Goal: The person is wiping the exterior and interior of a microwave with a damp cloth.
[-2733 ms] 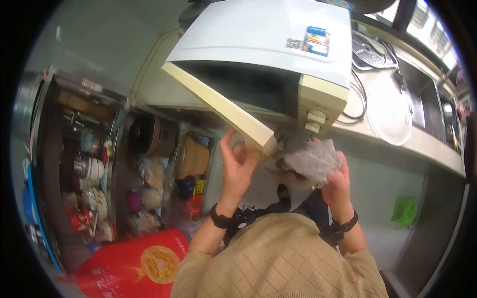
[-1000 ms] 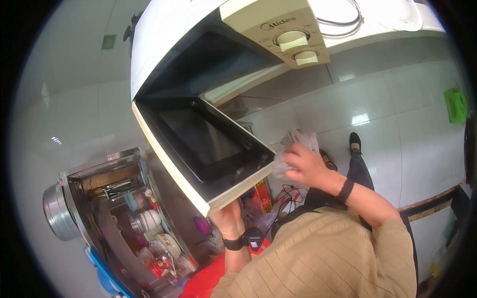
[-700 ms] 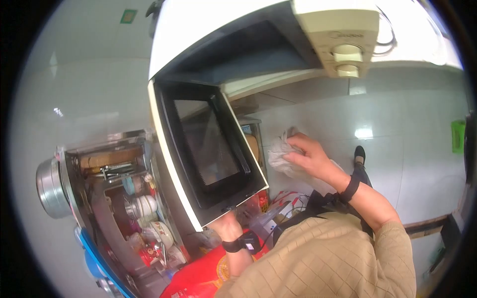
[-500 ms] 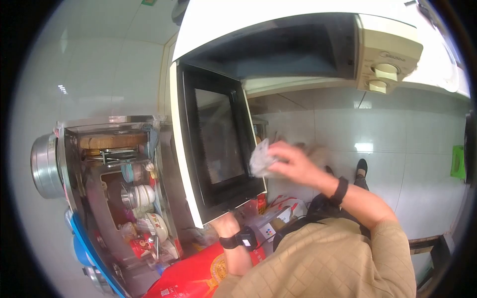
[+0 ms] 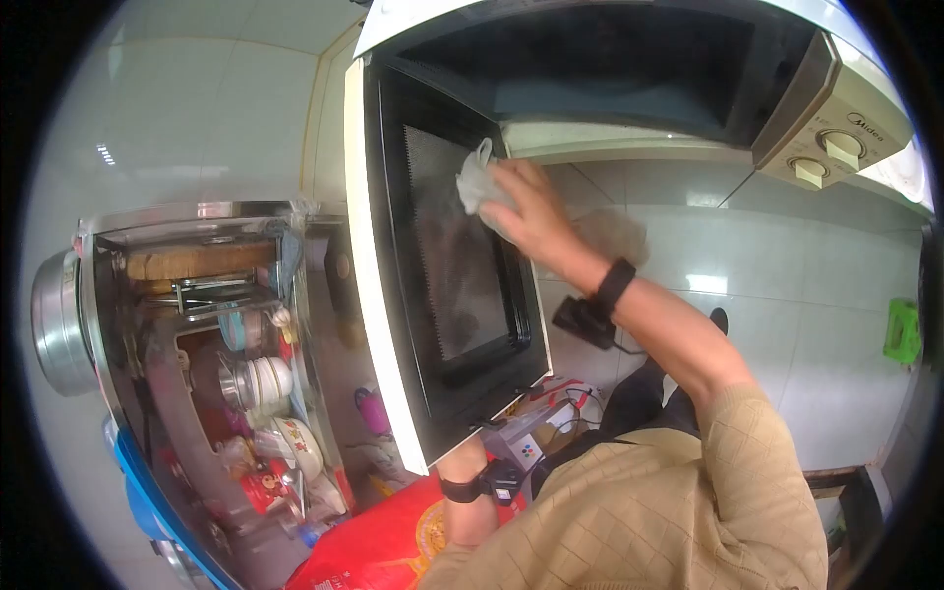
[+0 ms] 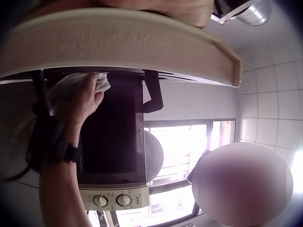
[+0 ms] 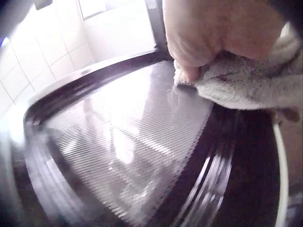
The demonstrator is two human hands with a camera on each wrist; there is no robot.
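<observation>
A microwave (image 5: 590, 69) stands with its door (image 5: 452, 236) swung wide, the inner window facing me. My right hand (image 5: 531, 211) grips a bunched grey cloth (image 5: 477, 179) against the inside of the door, at the upper part of the mesh window. The right wrist view shows the cloth (image 7: 236, 90) under the fingers, along the border between window and black frame. My left hand (image 5: 462, 460) is at the door's lower edge, its fingers hidden behind the door in the head view. The left wrist view has part of the left hand (image 6: 175, 9) on the door's outer side.
A metal rack (image 5: 202, 211) with bowls, utensils and a chopping board stands to the left, a steel pot (image 5: 69, 320) beside it. A red bag (image 5: 379, 536) lies below the door. A green plastic item (image 5: 902, 331) is at the far right.
The cloth in my right hand has gone from beside the door's outer edge onto the inner window, moving up it. The left hand stays at the lower edge; the head view has shifted.
</observation>
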